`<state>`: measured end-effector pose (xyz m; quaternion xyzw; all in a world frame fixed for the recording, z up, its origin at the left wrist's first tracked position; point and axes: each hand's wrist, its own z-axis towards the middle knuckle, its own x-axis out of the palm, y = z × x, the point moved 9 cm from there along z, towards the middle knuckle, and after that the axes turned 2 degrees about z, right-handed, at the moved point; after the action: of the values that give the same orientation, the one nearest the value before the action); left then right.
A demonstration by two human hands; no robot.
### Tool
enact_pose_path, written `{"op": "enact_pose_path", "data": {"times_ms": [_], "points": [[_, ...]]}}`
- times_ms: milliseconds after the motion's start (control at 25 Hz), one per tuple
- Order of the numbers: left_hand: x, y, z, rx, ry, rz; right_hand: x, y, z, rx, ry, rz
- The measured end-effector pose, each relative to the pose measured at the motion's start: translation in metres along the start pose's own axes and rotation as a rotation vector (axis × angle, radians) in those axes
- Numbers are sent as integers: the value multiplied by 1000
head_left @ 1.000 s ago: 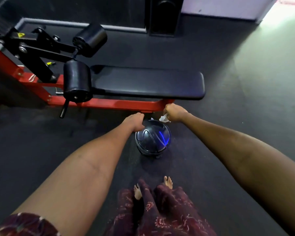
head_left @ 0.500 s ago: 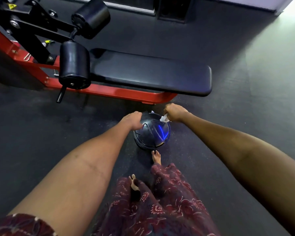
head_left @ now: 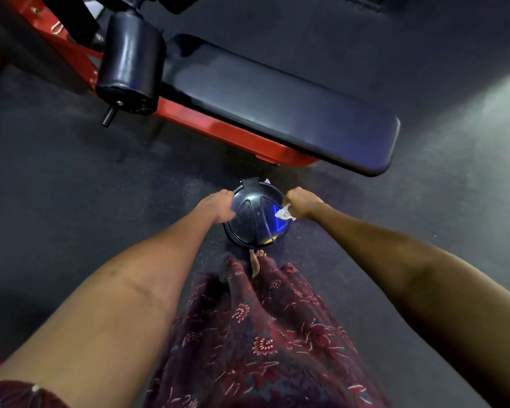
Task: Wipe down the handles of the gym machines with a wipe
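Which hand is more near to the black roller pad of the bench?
Left. The left hand is below the roller pad, on the dome's left side; the right hand grips a wipe farther right.

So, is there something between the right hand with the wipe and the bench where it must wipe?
Yes. The right hand pinches the wipe while both hands grip a dark round object, held between the person and the bench. The left hand is occupied too.
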<state>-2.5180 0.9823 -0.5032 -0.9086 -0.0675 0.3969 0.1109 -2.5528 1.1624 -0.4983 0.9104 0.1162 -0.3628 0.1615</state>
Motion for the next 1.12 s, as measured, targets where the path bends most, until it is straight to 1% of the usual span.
{"op": "enact_pose_path", "data": {"times_ms": [160,320,480,560,720,960,1120], "points": [[15,-14,3,-14,37,-6,17,-21,8,-1,41,58],[19,-19,4,-38,45,-29,19,-27,13,-5,40,139],[19,-17,4,-80,24,-61,19,-23,21,-26,52,134],[22,-17,3,-88,38,-85,18,-21,25,-31,54,127],[29,-9,-6,-121,59,-107,12,-12,27,-87,13,68],[34,-8,-12,-133,71,-101,12,-8,29,-53,-40,106],[41,-8,-21,-125,73,-114,12,15,33,-86,-80,88]]}}
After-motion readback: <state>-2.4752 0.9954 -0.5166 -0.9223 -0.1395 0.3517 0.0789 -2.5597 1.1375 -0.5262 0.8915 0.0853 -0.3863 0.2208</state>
